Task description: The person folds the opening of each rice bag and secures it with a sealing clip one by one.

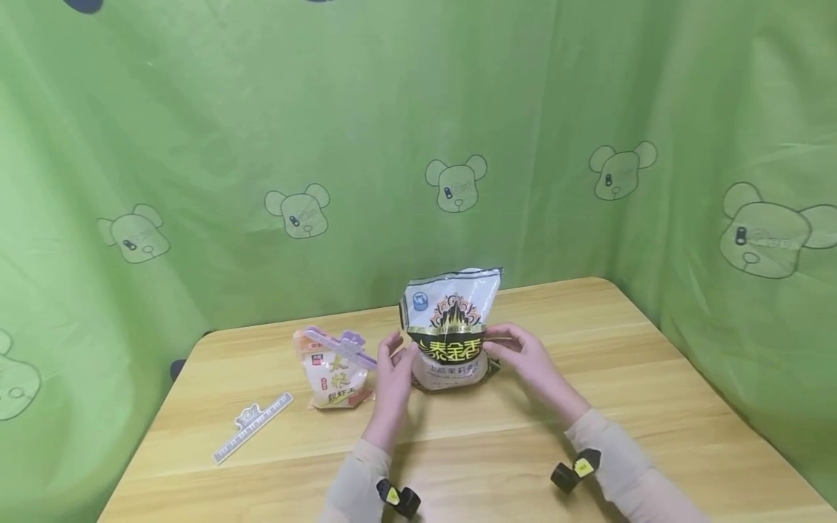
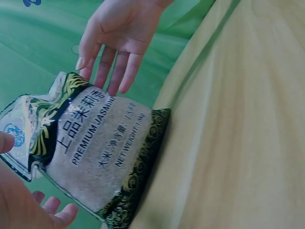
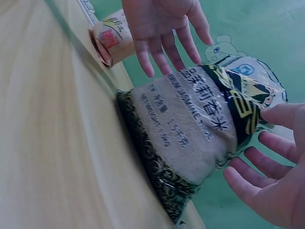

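A bag of jasmine rice (image 1: 451, 330) stands upright on the table, its unclipped top leaning slightly right. My left hand (image 1: 394, 381) is at the bag's left side, fingers relaxed and spread along it. On the opposite side, my right hand (image 1: 526, 356) has its fingertips right at the bag's edge, thumb in front. In the left wrist view, the rice bag (image 2: 95, 148) lies between both palms. Straight, parted fingers of the right hand (image 3: 276, 171) show beside the bag in the right wrist view.
Left of the rice stands a smaller food pouch (image 1: 335, 378) with a purple clip (image 1: 343, 347) across its top. A white ruler-like clip (image 1: 253, 427) lies on the wooden table (image 1: 484, 457) at the left. Green curtain (image 1: 379, 145) surrounds the table's back and sides.
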Motion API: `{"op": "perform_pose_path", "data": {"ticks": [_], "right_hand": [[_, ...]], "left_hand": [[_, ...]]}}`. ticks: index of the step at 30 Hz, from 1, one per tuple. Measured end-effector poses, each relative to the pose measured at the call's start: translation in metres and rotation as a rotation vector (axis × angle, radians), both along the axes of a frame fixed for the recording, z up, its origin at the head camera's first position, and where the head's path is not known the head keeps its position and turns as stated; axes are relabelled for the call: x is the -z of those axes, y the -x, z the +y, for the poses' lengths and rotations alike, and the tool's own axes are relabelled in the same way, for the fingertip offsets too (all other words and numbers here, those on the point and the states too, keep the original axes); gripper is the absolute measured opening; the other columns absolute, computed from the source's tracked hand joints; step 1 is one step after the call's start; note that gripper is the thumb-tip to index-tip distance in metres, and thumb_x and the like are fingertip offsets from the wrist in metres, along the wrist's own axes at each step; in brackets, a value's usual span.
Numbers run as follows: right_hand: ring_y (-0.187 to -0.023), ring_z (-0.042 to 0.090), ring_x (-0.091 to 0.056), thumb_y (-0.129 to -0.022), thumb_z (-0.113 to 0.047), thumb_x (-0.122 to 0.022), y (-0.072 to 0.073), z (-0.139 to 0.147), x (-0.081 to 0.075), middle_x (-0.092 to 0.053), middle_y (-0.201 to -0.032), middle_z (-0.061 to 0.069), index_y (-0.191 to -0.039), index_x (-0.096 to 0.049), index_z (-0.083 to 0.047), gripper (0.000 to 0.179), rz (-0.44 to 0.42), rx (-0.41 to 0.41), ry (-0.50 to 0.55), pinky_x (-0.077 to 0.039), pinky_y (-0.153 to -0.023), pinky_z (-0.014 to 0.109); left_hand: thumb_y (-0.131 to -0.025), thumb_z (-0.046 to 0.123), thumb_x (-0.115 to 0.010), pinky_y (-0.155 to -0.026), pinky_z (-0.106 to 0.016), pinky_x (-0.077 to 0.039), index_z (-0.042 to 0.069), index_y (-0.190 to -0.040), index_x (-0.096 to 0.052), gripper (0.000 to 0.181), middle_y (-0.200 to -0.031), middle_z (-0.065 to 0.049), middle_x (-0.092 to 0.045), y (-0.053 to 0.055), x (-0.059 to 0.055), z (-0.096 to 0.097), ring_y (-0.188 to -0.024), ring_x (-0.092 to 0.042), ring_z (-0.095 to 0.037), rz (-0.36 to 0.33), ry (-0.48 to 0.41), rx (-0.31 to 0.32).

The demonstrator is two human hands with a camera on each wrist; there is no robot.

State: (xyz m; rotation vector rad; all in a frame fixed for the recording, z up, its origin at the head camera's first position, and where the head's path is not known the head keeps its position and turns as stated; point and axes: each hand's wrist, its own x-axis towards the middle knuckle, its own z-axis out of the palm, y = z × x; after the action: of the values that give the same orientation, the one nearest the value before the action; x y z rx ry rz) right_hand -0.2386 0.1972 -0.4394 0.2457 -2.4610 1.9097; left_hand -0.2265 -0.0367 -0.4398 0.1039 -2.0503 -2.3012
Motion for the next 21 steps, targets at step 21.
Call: {"op": "perform_pose_path", "data": {"ticks": [21], "right_hand": [[-0.099,0.021,-0.055,-0.081,-0.020,-0.065,0.016,-0.010,-0.053,-0.057,-0.110,0.013,-0.112,-0.055,-0.006,0.036,0.371,0.102,-0.044,-0.049,-0.088,0.026]], "left_hand": [[-0.086,0.032,-0.056,-0.106,-0.041,-0.034,0.020,-0.128,-0.042,0.046,-0.132,-0.002,-0.047,0.021,-0.033,-0.008,-0.124,-0.041,-0.022,0.103,0.080,-0.088]]}}
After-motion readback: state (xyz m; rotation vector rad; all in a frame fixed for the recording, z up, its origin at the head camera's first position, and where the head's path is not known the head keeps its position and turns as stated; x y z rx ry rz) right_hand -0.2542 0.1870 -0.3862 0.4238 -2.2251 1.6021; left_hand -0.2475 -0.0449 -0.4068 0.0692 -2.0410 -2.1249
